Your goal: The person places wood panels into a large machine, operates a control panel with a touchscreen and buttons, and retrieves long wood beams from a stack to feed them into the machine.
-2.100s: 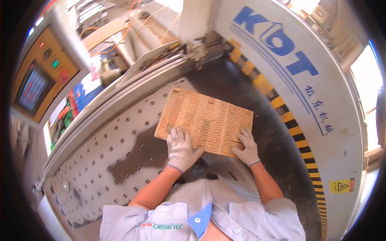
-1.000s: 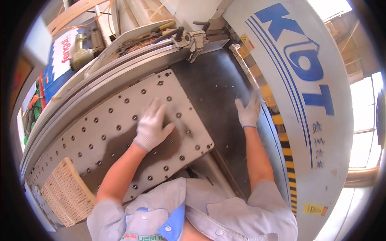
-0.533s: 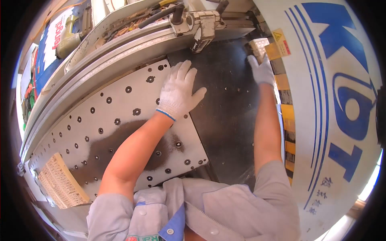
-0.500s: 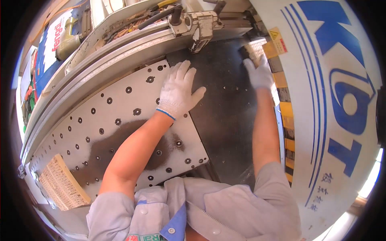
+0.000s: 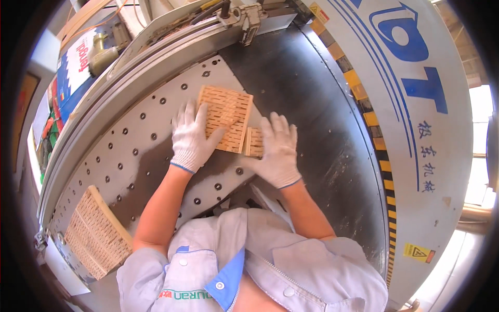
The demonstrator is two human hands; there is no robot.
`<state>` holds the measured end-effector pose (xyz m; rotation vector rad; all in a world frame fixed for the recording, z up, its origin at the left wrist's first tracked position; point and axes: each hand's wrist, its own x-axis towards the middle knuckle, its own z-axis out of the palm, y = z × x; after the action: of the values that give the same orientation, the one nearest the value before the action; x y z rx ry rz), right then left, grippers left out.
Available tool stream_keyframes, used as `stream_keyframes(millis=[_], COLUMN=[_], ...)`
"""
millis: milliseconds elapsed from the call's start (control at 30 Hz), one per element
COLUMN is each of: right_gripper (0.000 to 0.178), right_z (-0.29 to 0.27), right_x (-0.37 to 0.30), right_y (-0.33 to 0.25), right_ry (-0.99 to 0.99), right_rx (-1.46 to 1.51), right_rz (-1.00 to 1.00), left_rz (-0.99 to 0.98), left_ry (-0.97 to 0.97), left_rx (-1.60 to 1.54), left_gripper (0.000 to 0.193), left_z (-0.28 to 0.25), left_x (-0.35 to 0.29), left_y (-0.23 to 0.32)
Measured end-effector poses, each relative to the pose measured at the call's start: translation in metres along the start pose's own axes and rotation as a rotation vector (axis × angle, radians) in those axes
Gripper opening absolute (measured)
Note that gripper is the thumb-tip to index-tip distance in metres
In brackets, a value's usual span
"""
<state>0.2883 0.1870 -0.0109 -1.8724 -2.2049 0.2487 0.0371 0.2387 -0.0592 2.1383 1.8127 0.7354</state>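
Observation:
A slotted wooden panel (image 5: 227, 110) lies on the pale, hole-dotted plate (image 5: 117, 161) in front of me. A smaller slotted wooden piece (image 5: 254, 142) sits against its right side. My left hand (image 5: 189, 135), in a white knitted glove, rests at the larger panel's left edge with the fingers spread and the thumb over its lower part. My right hand (image 5: 275, 151), gloved alike, lies flat with outstretched fingers at the right edge of the smaller piece, covering part of it. Both hands are open.
Slotted wooden panels (image 5: 96, 234) lie at the lower left. A metal rail (image 5: 130, 67) carrying a clamp-like stop (image 5: 249, 23) bounds the far side. On the right, a dark bed (image 5: 317, 114) meets a yellow-black striped edge (image 5: 364, 106) below a white machine cover (image 5: 405, 130).
My right hand has come left from the striped edge, where it was on a slotted piece. Slotted wood now lies between my hands on the plate. My view has shifted too.

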Motion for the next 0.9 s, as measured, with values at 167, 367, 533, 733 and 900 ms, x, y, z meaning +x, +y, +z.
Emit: stream_keyframes(millis=[167, 367, 533, 733, 900], right_gripper=[0.112, 0.095, 0.097, 0.092, 0.083], right_z=[0.025, 0.007, 0.008, -0.024, -0.014], right_x=[-0.052, -0.071, -0.108, -0.102, -0.082], right_y=[0.057, 0.051, 0.048, -0.035, -0.042], right_ry=[0.029, 0.047, 0.149, 0.124, 0.080], right_rx=[-0.150, -0.101, 0.164, 0.573, 0.787], right_rz=[-0.095, 0.256, 0.491, 0.502, 0.343], left_rz=[-0.040, -0.034, 0.030, -0.077, -0.109], left_ry=[0.003, 0.102, 0.180, 0.084, 0.095], left_rx=[0.095, 0.069, 0.062, 0.018, -0.044], left_gripper=[0.083, 0.081, 0.079, 0.082, 0.084], left_z=[-0.026, -0.035, -0.034, -0.031, -0.017], left_x=[-0.069, -0.097, -0.120, -0.142, -0.145], left_y=[-0.041, -0.061, -0.056, -0.049, -0.036])
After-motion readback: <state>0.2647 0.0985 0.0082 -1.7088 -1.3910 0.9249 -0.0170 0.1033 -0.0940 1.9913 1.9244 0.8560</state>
